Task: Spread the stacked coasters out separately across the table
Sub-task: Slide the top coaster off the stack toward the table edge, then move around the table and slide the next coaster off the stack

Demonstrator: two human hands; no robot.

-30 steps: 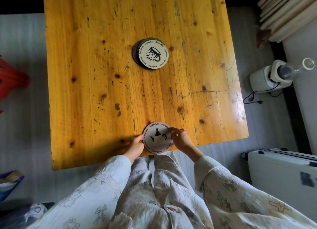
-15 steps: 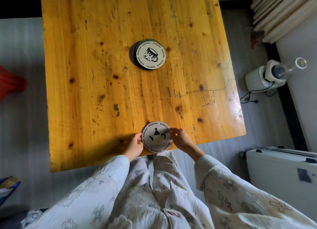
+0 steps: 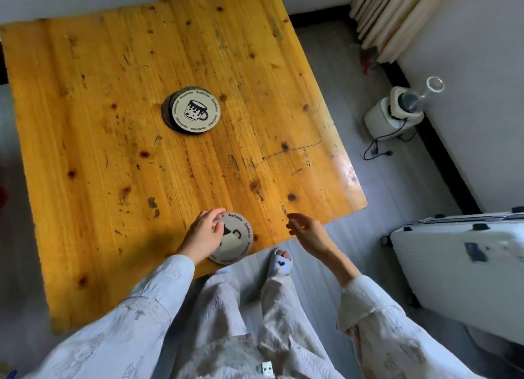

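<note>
A stack of round coasters (image 3: 192, 110) sits near the middle of the wooden table (image 3: 113, 180); its top one is cream with a black mug drawing. One single cream coaster (image 3: 236, 244) lies flat at the table's near edge. My left hand (image 3: 202, 235) hovers over that coaster's left side, fingers curled and loosely apart, covering part of it. My right hand (image 3: 304, 229) is lifted off to the right of the coaster, fingers spread, holding nothing.
A white suitcase (image 3: 459, 268) stands on the floor at the right. A small white appliance (image 3: 394, 113) with a cord sits by the wall, beside curtains (image 3: 394, 18). My legs and a slippered foot (image 3: 280, 262) are under the table's near edge.
Both hands have let go of the single coaster; my right hand has drawn away to the right, my left hand now hovers over it. The camera has tilted and shifted.
</note>
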